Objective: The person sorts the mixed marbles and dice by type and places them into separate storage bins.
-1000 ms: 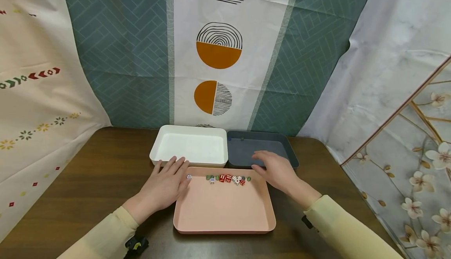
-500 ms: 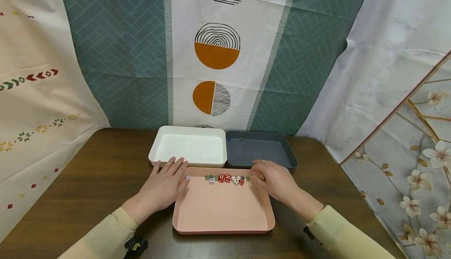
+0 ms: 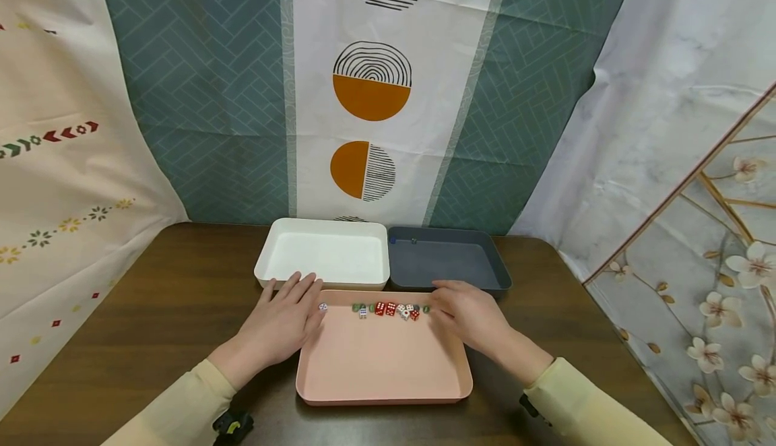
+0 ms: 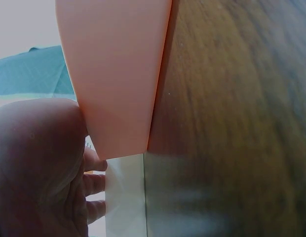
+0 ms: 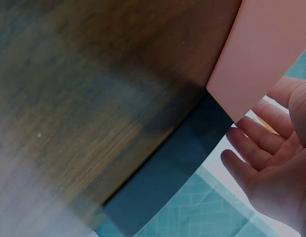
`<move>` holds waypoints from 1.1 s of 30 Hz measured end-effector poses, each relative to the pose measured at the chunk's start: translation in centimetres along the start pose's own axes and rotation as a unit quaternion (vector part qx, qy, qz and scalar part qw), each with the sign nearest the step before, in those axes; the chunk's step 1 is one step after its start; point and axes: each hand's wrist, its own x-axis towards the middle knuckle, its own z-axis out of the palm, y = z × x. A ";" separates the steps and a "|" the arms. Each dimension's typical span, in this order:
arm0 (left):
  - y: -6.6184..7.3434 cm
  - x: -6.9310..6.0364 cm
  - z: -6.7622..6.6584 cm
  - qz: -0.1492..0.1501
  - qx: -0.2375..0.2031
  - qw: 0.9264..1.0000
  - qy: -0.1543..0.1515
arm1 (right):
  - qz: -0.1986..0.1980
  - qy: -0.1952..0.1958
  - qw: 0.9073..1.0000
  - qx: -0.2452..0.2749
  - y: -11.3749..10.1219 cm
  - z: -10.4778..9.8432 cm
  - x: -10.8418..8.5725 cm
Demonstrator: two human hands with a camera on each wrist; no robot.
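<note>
A pink tray (image 3: pixel 384 368) holds a row of small dice and beads along its back wall. Among them are red dice (image 3: pixel 391 309), white dice (image 3: pixel 405 314), a bluish-white die (image 3: pixel 363 312) and green beads (image 3: pixel 356 308). My left hand (image 3: pixel 280 321) lies over the tray's left back corner, fingers extended toward the white tray; a lone white die (image 3: pixel 323 306) sits by its thumb. My right hand (image 3: pixel 469 311) is over the right back corner, fingers loosely bent, near a green bead (image 3: pixel 426 309). Nothing shows in its fingers (image 5: pixel 256 143), though their tips are partly hidden behind the tray wall.
Behind the pink tray stand a white tray (image 3: pixel 327 250) and a dark grey tray (image 3: pixel 455 257) side by side. In the grey one lie a small blue piece (image 3: pixel 393 240) and a dark piece (image 3: pixel 413 240). The brown wooden table (image 3: pixel 151 325) meets hanging cloths at its back.
My right hand has come down and inward from the grey tray's front edge to the pink tray's right back corner. The left hand and the dice look unchanged.
</note>
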 end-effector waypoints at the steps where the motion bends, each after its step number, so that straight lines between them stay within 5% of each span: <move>1: 0.0 0.0 0.0 0.000 -0.001 1.000 0.000 | 0.000 0.001 1.000 0.001 0.0 0.1 0.0; 33: 0.0 -0.1 -0.1 0.000 0.004 1.000 -0.003 | 0.021 -0.019 1.000 -0.001 -0.6 1.3 0.5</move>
